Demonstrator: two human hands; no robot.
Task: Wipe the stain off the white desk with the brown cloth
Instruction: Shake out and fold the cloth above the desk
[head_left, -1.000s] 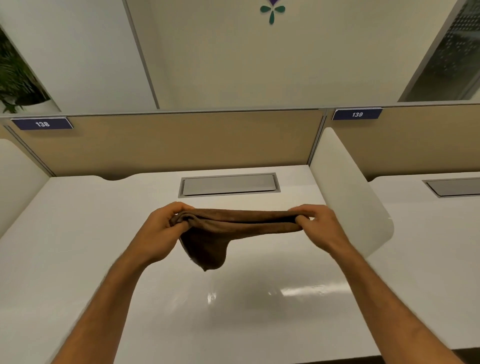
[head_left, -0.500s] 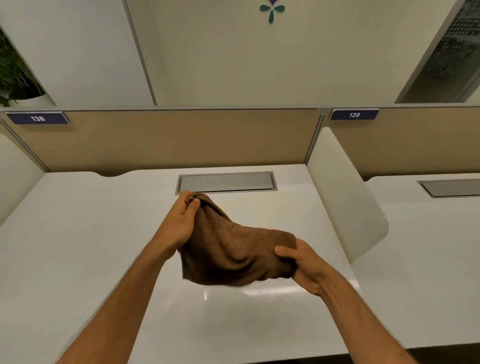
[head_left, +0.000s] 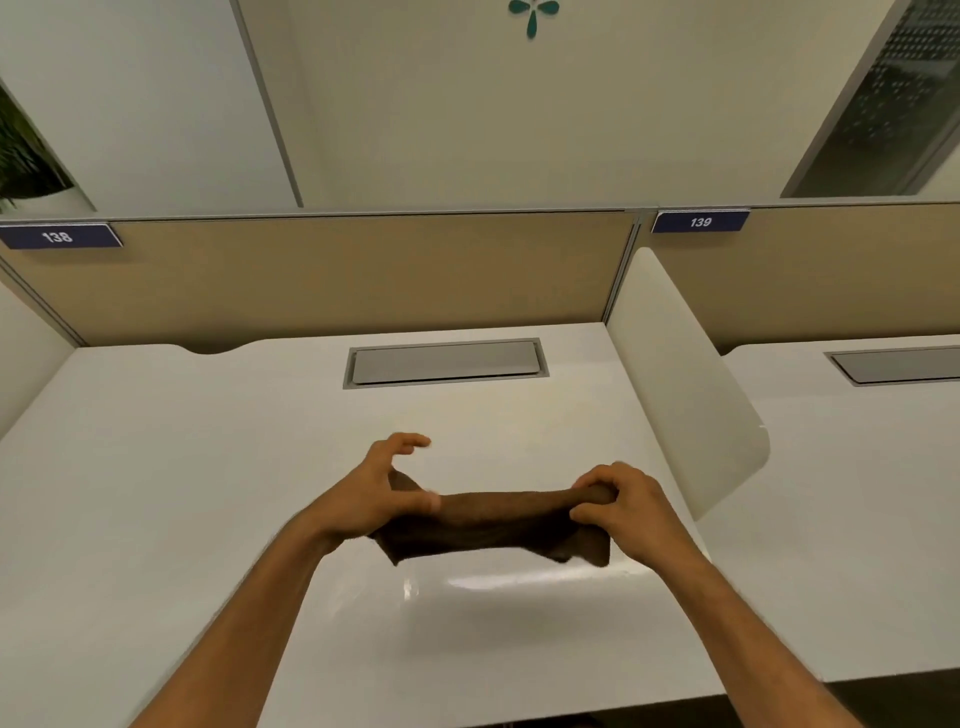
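While both hands are holding the cloth (head_left: 493, 525) above the desk (head_left: 182, 467), right (head_left: 621, 506) pinching, left (head_left: 379, 493) half-open, wiping is not starting; no stain apparent, possibly glare.

Glossy smooth white desk (head_left: 208, 493) — matt, fuzzy brown cloth (head_left: 493, 525)

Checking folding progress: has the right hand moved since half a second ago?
Yes. The right hand rose back toward the white divider, stretching the brown cloth level.
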